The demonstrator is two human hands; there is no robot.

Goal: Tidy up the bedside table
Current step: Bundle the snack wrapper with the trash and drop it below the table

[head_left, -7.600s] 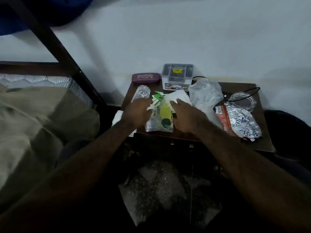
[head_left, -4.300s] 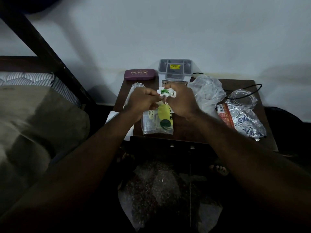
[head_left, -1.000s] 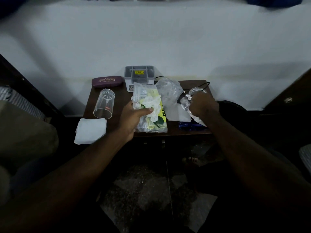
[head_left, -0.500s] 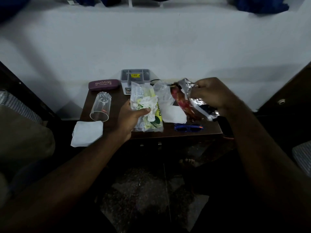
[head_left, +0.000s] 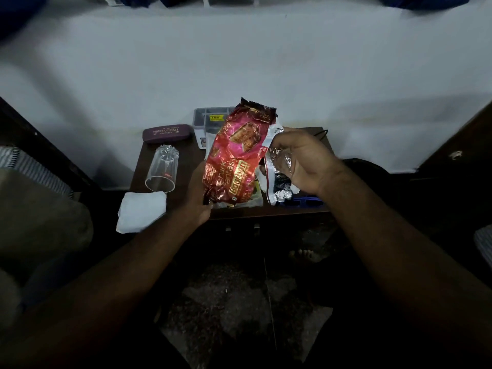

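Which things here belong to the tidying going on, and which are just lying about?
In hand: red biscuit wrapper, held between left hand and right hand.
Lying about: tipped glass, spectacle case, white tissue, grey organiser, blue glasses.

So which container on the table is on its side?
The clear glass, mouth toward the camera; the maroon case lies flat, the grey organizer stands upright.

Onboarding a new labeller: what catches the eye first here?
The red biscuit wrapper, held up mid-frame over the bedside table, its silver foil side gripped by the right hand. Next, the clear glass lying on its side at the table's left, with a white tissue overhanging the front corner.
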